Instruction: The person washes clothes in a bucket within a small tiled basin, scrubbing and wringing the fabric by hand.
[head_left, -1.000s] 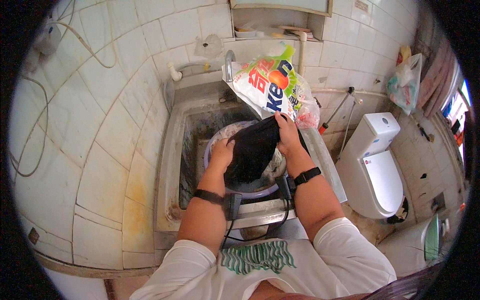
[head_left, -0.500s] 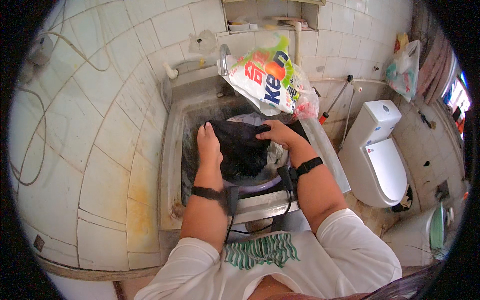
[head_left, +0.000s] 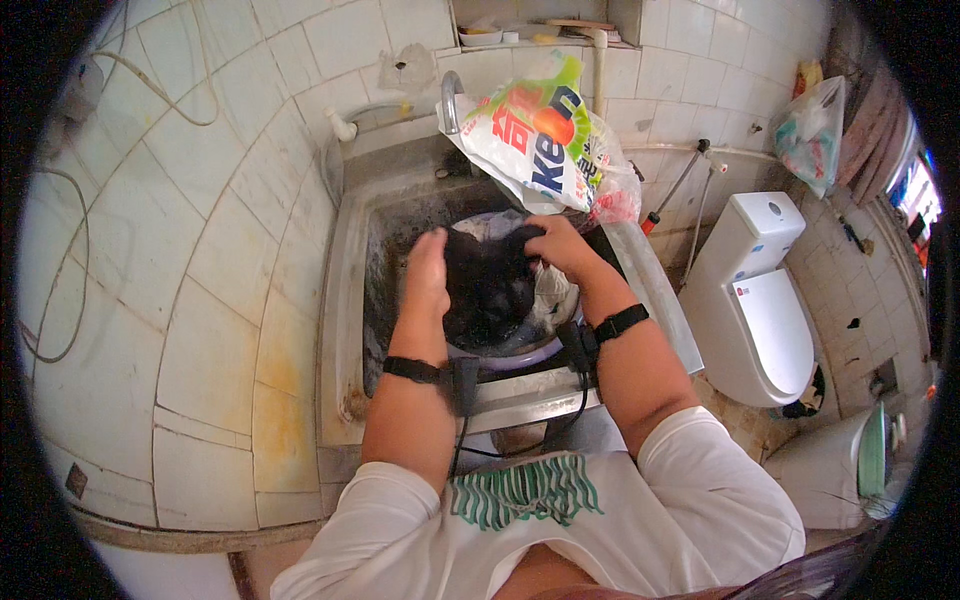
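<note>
A wet black cloth [head_left: 485,285] hangs bunched between my two hands over a pale purple-rimmed basin [head_left: 515,361]. Its exact kind of garment does not show. My left hand [head_left: 427,270] grips the cloth's left edge, fingers pointing away from me and partly hidden. On the opposite side, my right hand [head_left: 560,246] has its fingers closed on the upper right edge. Lighter wet laundry [head_left: 555,300] lies in the basin beside and behind the black cloth. The basin stands inside a worn metal sink [head_left: 342,300].
A white and green plastic detergent bag [head_left: 530,140] leans by the curved faucet [head_left: 451,95] at the sink's back. To the right are a white toilet [head_left: 770,300] and a bin with a green lid [head_left: 873,462]. Black straps and cables cross my forearms. Tiled wall rises at left.
The black cloth has gone from spread out between my hands to more bunched and lower in the basin. Both hands have shifted slightly away from me.
</note>
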